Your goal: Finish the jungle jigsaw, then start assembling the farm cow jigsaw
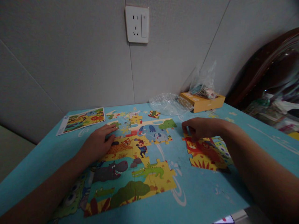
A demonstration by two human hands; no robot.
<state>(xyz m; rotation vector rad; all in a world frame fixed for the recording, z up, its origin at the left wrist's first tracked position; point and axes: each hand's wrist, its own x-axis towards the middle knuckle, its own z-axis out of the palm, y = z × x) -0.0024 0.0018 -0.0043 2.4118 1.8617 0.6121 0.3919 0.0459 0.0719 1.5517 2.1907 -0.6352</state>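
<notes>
A partly joined animal jigsaw [130, 168] lies on the light blue table [201, 193]. My left hand [99, 142] rests flat on its upper left part, fingers stretched toward a piece at the top edge. My right hand [201, 127] is curled, fingertips pressing down on the top edge of a separate joined block with lions [204, 154] to the right. A gap of bare table lies between that block and the main jigsaw. Loose pieces [154, 114] lie beyond the jigsaw.
A printed reference picture [81, 119] lies at the far left of the table. An orange box [202, 101] with plastic bags [168, 104] sits at the back right against the wall. A wall socket [137, 24] is above. A dark chair [263, 71] stands on the right.
</notes>
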